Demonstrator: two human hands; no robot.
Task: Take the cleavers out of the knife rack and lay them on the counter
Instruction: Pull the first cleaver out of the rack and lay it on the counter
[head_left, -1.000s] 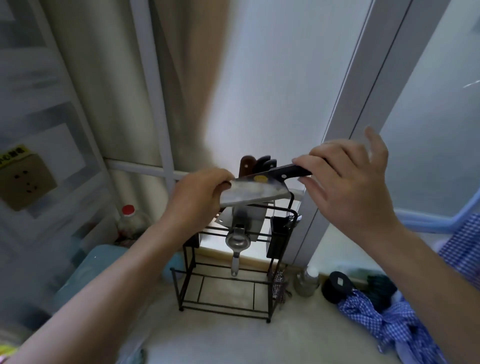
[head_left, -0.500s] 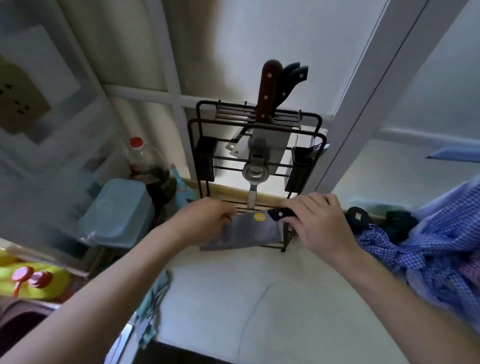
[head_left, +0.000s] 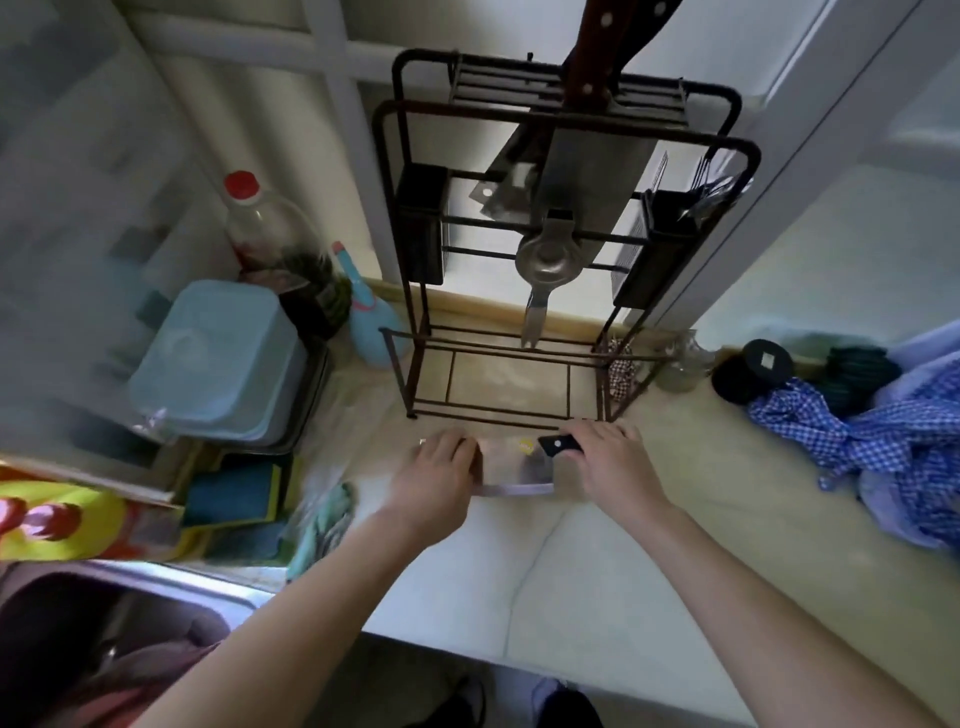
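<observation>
A steel cleaver (head_left: 511, 465) with a black handle and a yellow sticker lies flat, low over the pale counter (head_left: 597, 561), just in front of the black wire knife rack (head_left: 561, 130). My left hand (head_left: 434, 478) grips the far end of its blade. My right hand (head_left: 615, 462) holds its black handle. In the rack a second cleaver (head_left: 597, 176) with a brown riveted handle stands blade down, with other dark-handled knives beside it.
A metal strainer (head_left: 545, 265) hangs on the rack's front. Left are a red-capped bottle (head_left: 275, 228), a blue tub (head_left: 218, 358), sponges and the sink (head_left: 104, 613). Right lie a blue checked cloth (head_left: 893, 441), a black lid (head_left: 753, 369) and a glass jar (head_left: 680, 364).
Both hands have brought the black-handled cleaver down from rack height to the counter in front of the rack. My view has tilted downward.
</observation>
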